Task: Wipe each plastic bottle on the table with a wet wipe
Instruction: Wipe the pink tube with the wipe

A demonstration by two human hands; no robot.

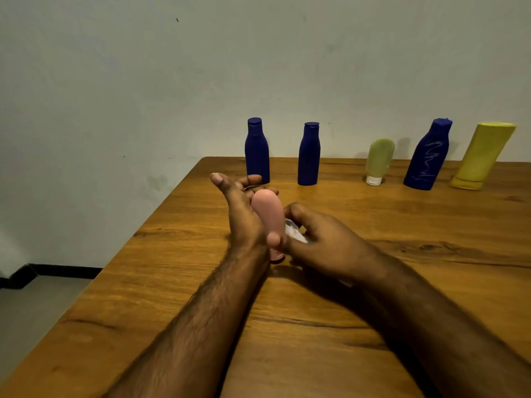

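A pink plastic bottle [268,214] stands cap-down near the middle of the wooden table [373,282]. My left hand [241,208] holds it from the left, fingers wrapped behind it and thumb on its lower front. My right hand [324,239] grips a crumpled white wet wipe [294,232] and presses it against the bottle's right side. Along the far edge stand two blue bottles [257,152] [309,155], a pale green tube [378,162] on its white cap, a third blue bottle [428,156] with scribbles, and a yellow bottle [484,156].
The table's left edge runs diagonally from the far corner toward the near left, with grey floor [34,305] beyond it. A plain wall [201,67] rises right behind the row of bottles.
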